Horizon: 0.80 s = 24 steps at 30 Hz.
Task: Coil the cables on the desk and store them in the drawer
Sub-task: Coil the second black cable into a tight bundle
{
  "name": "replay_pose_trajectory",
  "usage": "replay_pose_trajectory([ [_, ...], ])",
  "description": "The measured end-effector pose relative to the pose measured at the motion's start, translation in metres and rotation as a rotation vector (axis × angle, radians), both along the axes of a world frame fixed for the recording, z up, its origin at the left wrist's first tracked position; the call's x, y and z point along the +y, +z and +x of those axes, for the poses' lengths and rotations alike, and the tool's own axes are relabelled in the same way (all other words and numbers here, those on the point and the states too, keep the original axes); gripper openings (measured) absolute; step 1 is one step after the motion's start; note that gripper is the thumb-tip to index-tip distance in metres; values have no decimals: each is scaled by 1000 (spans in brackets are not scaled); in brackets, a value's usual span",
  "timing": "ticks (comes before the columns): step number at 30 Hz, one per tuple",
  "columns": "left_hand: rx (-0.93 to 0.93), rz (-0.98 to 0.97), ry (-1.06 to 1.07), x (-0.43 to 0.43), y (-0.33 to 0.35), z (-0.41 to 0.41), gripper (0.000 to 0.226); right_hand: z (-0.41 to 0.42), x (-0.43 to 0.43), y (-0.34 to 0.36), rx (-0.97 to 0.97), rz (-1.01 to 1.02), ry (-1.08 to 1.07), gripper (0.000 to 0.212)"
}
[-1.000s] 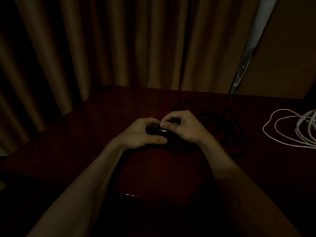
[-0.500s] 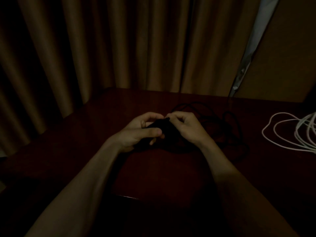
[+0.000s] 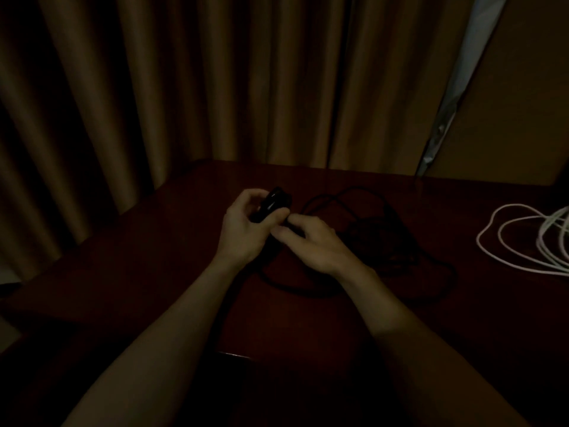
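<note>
v dark feed. curtain (image 3: 215, 87) takes up most of my view, brown folds hanging behind the bench and round its l side. to the r of it a plain wall (image 3: 517, 103), w/ a pale strip (image 3: 462, 72) running down between the two.

bench (image 3: 154, 266) is dark red-brown wood, its far l corner tucked against the curtain. both forearms reach in from the bottom edge and meet approx mid bench.

black cable (image 3: 366, 189) lies loose on the bench in several untidy loops, just r of and behind the hands, w/ one loop passing under the r wrist. not coiled. white cable (image 3: 514, 205) is well apart from it at the far r, also in slack loops, partly cut off by the frame edge.

l hand (image 3: 243, 229) is raised a bit off the bench, thumb side up. its fingers (image 3: 249, 195) curl round a small black block (image 3: 272, 203), thumb across the front, so it's holding that. block sticks up tilted out of the grip, w/ a faint shine on one face.

r hand (image 3: 314, 245) sits just beside the l, touching it, back of hand up. thumb and forefinger tips are close together right by the block's lower end. too dark to tell if they've got the cable nipped or nothing at all.
</note>
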<state>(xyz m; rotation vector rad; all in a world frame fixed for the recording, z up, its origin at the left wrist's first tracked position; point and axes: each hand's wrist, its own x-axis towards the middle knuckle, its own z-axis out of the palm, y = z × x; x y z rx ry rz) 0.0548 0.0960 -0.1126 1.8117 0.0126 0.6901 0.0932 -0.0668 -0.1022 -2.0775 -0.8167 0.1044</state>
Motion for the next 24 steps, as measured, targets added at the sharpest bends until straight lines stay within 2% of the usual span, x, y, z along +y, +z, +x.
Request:
replay_pose_trajectory([
  [1,-11,56,-13,-2,-1,-1,33,-1,1,-1,41,50,9,51],
  [4,-98,273,-30,-7,-2,0,30,-3,8,-5,87,215,2,42],
  [5,-103,347,-24,-6,-4,1,34,-2,10,-6,85,250,-34,46],
  [7,-24,462,-30,-5,-5,3,57,-1,12,-7,102,316,-101,55],
  [9,95,453,-114,-3,-6,3,75,1,11,-7,129,344,-134,53],
  [11,131,363,-215,-2,-4,2,83,5,8,-8,117,318,-141,42],
  [13,148,171,-271,-1,-1,1,80,9,5,-8,39,285,-133,37],
  [15,207,-62,-292,2,3,1,75,8,0,-4,28,354,-81,25],
  [16,232,-115,-323,5,3,1,68,7,-3,-1,47,401,-44,18],
  [18,209,-85,-391,4,3,-1,45,8,-8,0,94,452,5,19],
  [20,141,-8,-350,-2,2,-2,30,9,-8,-1,72,424,-22,24],
  [22,50,100,-234,-6,-1,-4,26,9,-4,-3,11,336,-82,44],
  [24,-27,213,-123,-7,-4,-5,29,7,0,-1,16,275,-106,49],
])
